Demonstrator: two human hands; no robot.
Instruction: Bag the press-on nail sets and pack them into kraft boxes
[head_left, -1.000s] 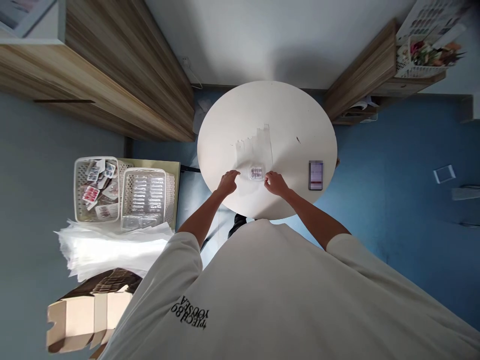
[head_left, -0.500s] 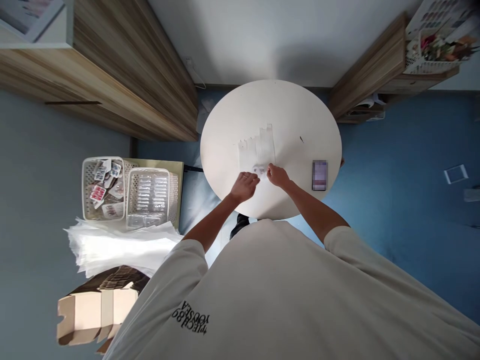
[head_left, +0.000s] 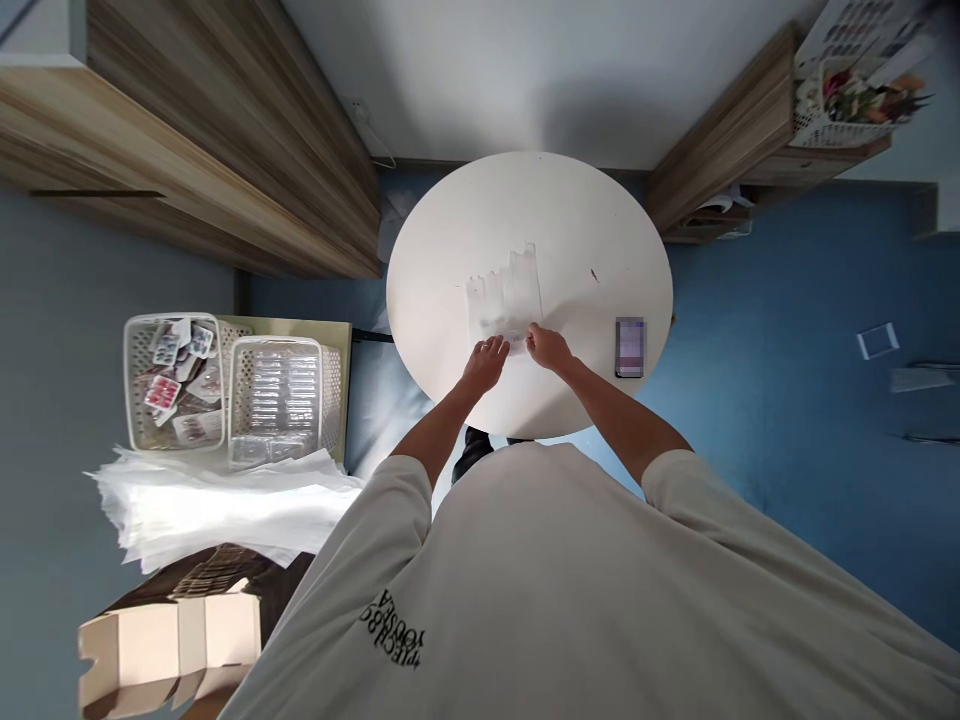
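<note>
Plastic sheet (head_left: 504,297) lies near the centre of the bench (head_left: 592,215). Left hand (head_left: 485,366), fingers slightly bent, meets its 6 o'clock edge; right hand (head_left: 549,347), fingers curled, 5 o'clock; presumably steadying it. Grip: cannot tell.

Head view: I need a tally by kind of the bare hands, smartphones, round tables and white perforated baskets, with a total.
Bare hands: 2
Smartphone: 1
Round white table: 1
White perforated baskets: 3
Total: 7
</note>
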